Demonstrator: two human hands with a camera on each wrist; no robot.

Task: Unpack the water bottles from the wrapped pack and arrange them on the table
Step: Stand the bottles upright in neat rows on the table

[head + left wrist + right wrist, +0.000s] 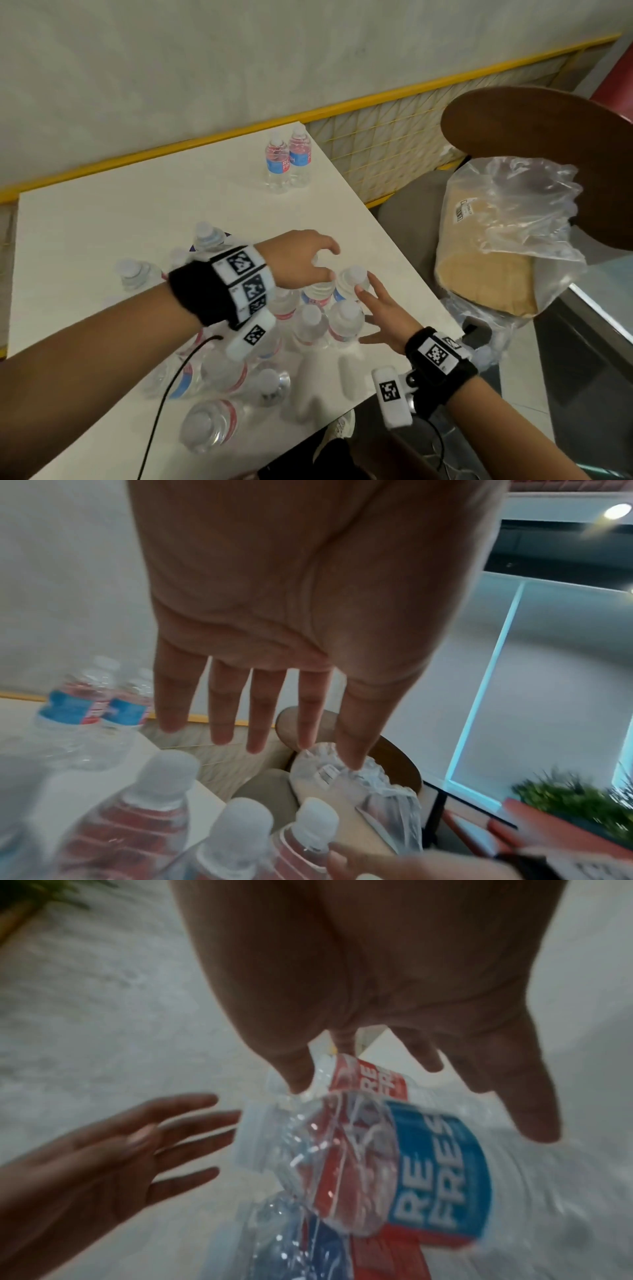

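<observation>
2 bottles (pixel 288 161) behind cluster (pixel 308 322), on table (pixel 102 222)

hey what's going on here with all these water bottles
A person is unpacking water bottles onto a white table. Two bottles already stand side by side at the far corner. The rest sit bunched near the front edge, a few tipped over. Both hands are reaching over that bunch with spread fingers: the left hand hovers above the caps, and the right hand has a fingertip at one bottle. Neither has a grip on anything yet.
</observation>
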